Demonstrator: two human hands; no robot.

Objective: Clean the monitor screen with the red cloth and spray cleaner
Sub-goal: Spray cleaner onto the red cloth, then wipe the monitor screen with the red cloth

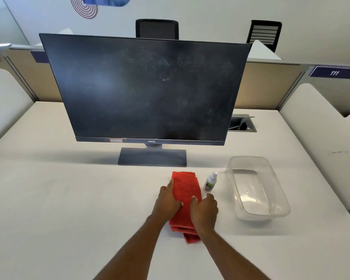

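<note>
A folded red cloth lies on the white desk in front of the monitor's stand. My left hand rests on the cloth's left side, thumb along its edge. My right hand lies on the cloth's right side, fingertips pressing its middle. Neither hand lifts the cloth. A small white spray bottle with a green label stands upright just right of the cloth, close to my right thumb. The black monitor is off, and dusty smears cover the right half of its screen.
A clear plastic tub sits on the desk right of the bottle. An open cable hatch is behind the monitor's right corner. Padded dividers flank the desk, and two black chairs stand beyond the partition.
</note>
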